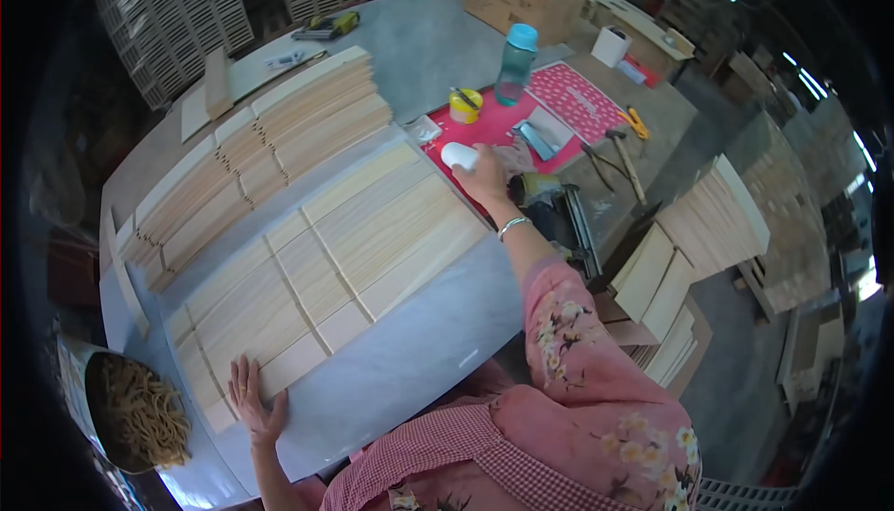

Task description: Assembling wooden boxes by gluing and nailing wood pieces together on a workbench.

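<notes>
My left hand point(253, 401) lies with fingers spread on the near left end of a row of pale wooden slats point(326, 274) laid side by side. Grooves run across the slats. My right hand point(484, 179) is past the far right end of the slats, closed around a white rounded cylinder point(457, 154) whose kind I cannot make out. It is over the red-pink mat point(451, 129). Just right of my right wrist lies a black nail gun point(575, 232), partly covered by the arm.
Stacked grooved slats point(270, 129) stand behind the row. A yellow tub point(465, 106), a teal bottle point(514, 66), pliers point(605, 168) and a hammer point(629, 167) lie at the right. A container of tan curled strips point(144, 413) stands at near left, wooden panels point(712, 222) at far right.
</notes>
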Available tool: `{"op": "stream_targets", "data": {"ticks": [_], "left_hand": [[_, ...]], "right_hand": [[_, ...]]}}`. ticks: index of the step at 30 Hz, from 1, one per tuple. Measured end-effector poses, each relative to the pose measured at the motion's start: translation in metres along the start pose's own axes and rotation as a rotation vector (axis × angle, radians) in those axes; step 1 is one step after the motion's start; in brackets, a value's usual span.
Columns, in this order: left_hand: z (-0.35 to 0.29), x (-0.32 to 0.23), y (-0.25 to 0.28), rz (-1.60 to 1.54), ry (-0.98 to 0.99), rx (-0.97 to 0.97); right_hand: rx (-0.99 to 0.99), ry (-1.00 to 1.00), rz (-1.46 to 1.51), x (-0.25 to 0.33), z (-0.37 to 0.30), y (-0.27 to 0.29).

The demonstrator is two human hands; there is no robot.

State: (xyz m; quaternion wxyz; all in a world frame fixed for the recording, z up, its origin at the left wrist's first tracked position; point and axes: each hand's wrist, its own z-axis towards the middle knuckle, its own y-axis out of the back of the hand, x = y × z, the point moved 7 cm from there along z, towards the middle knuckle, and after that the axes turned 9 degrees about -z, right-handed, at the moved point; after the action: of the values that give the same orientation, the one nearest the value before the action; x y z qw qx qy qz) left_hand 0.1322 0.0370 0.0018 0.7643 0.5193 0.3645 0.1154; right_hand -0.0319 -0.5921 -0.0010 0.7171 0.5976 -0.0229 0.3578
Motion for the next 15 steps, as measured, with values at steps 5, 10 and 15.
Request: {"op": "stream_targets", "data": {"ticks": [5,10,15], "left_hand": [[0.008,-0.014,-0.010,0.033,0.064,0.037],[0.033,-0.048,-0.028,0.052,-0.139,0.086],[0.077,-0.086,-0.059,0.146,-0.141,0.139]], "right_hand": [[-0.193,-0.033,0.479,0.024,-0.032,0.062],[-0.223,-0.081,1.016,0.061,-0.078,0.060],[0.110,-0.208,1.079,0.112,-0.127,0.018]]}}
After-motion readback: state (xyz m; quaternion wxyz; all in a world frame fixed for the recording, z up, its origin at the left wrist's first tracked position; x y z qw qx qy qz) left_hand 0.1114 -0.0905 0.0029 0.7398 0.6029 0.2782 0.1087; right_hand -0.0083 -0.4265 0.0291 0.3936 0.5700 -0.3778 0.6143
